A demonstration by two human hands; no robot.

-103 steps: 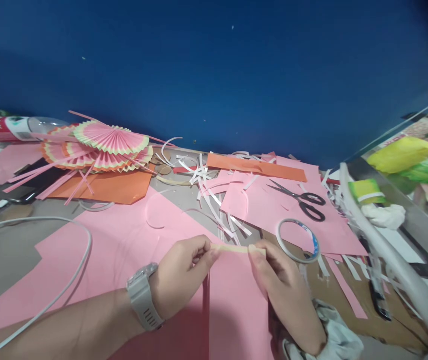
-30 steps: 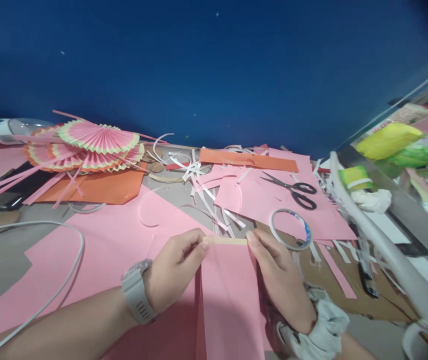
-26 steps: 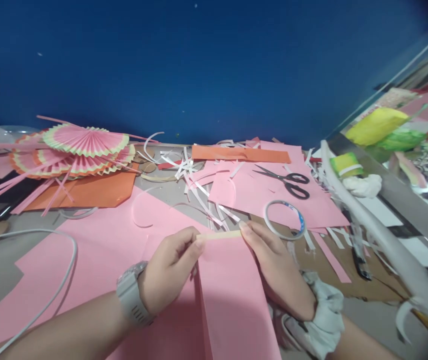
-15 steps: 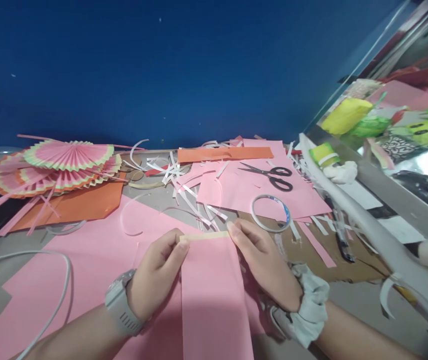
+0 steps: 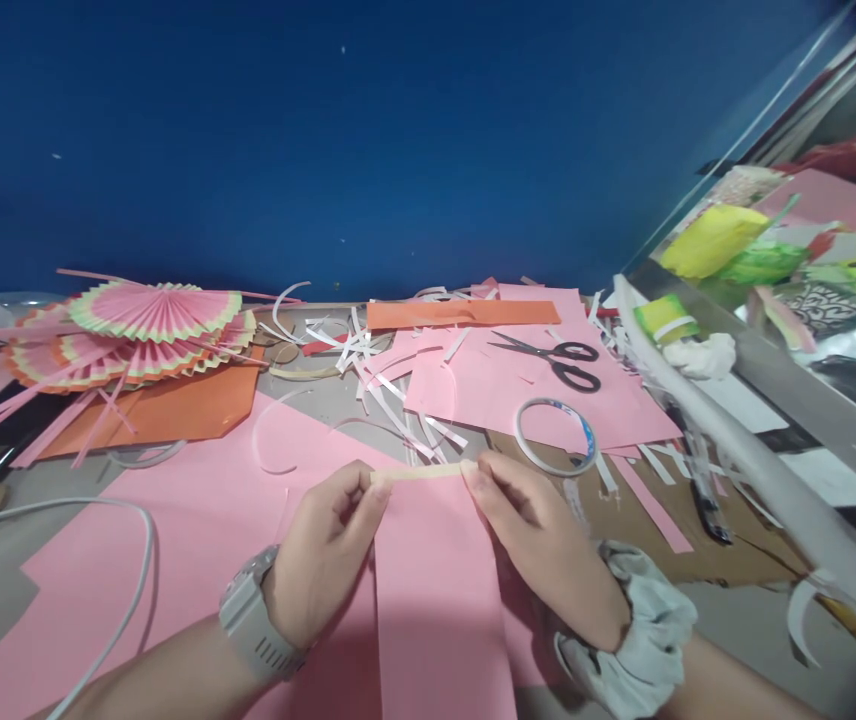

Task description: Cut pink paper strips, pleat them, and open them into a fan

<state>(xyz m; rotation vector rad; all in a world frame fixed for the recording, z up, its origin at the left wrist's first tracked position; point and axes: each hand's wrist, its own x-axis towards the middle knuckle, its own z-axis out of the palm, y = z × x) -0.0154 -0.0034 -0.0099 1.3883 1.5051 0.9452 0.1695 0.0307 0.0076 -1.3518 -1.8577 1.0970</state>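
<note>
Between my hands is a long pink paper strip (image 5: 439, 590) with a pale yellow band (image 5: 428, 472) along its far edge. My left hand (image 5: 330, 545) pinches the left end of that edge, thumb on top. The right end is pinched by my right hand (image 5: 537, 535) in the same way. Under the strip lies a larger pink sheet (image 5: 165, 530). Just beyond my right hand, a roll of tape (image 5: 522, 440) rests partly on another pink sheet (image 5: 465, 390). Black-handled scissors (image 5: 574, 365) lie on that sheet, blades pointing left.
Folded pink paper fans (image 5: 162, 312) sit at the left on orange paper (image 5: 210, 405). White paper scraps (image 5: 368, 365) litter the back. A cutter knife (image 5: 709, 510) lies on brown cardboard (image 5: 645, 540) at right. A white cable (image 5: 144, 560) curves at left, and a blue wall (image 5: 323, 150) stands behind.
The whole view has shifted slightly, so everything appears a little further right. Both hands keep their pinch on the strip's banded edge.
</note>
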